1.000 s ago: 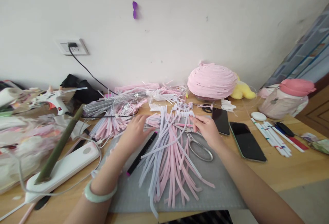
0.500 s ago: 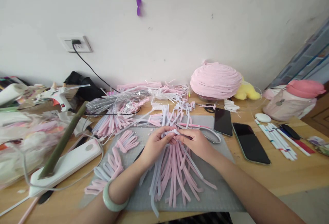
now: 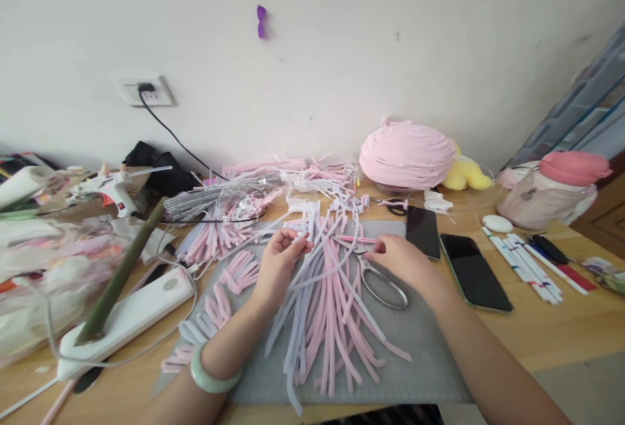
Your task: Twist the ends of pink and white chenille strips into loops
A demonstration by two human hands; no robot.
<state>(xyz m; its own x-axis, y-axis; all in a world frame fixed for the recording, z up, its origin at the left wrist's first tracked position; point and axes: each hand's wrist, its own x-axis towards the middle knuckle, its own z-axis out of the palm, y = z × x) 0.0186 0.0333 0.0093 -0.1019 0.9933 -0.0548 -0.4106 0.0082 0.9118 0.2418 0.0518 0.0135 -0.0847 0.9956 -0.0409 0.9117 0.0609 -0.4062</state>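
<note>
My left hand (image 3: 283, 261) is closed in a pinch on a pale lavender pipe cleaner (image 3: 303, 235), only a short bit of which shows at the fingertips. My right hand (image 3: 398, 257) has its fingers curled at the scissors (image 3: 385, 289), near the pivot; the fingertips are partly hidden. A thin pink stick (image 3: 359, 239) lies by the blades and runs towards the same fingers. Below and between both hands a fan of long pink and lavender pipe cleaners (image 3: 332, 321) spreads over the grey cutting mat (image 3: 420, 353).
Bent pipe-cleaner bundles (image 3: 217, 304) lie left on the mat. Farther left are a white power strip (image 3: 131, 317), a green stem (image 3: 122, 269) and a glue gun (image 3: 117, 194). Phones (image 3: 476, 272), markers (image 3: 525, 269) and a pink yarn-like mound (image 3: 407, 155) sit on the right.
My hands have parted, the left going left with the pale pipe cleaner, the right going right to the scissors. The scissors' handles have swung towards me.
</note>
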